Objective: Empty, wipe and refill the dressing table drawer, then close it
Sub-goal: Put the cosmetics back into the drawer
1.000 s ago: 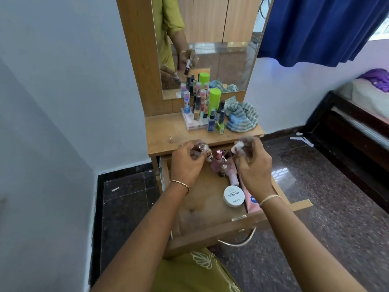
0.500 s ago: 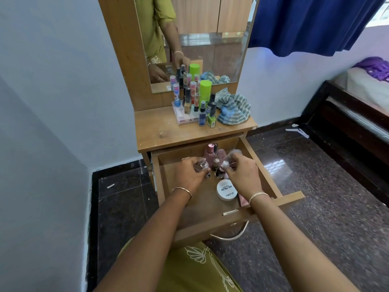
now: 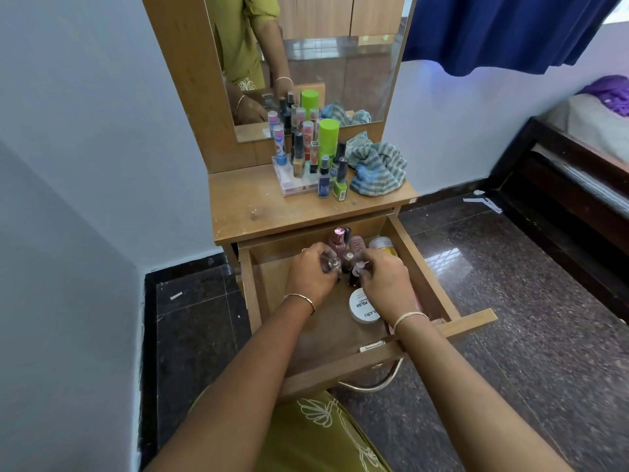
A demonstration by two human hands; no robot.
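Two hands inside wooden drawer [image 3: 323,338]: left hand [image 3: 311,279] curled round clear bottle [image 3: 333,264], right hand [image 3: 386,284] round dark bottle [image 3: 355,274]; speckled floor [image 3: 510,267].

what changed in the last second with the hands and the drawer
Both hands came down from tabletop height into the open drawer. The left hand still grips a clear bottle and the right hand a pale-capped bottle, now beside the back bottles. Nothing was let go. The white jar, striped cloth and tabletop bottles stayed put.

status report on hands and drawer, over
Left hand grips clear-capped bottle, right hand pinches white-capped bottle. Drawer open, bottles clustered at back, white jar mid-drawer. Nothing blocking.
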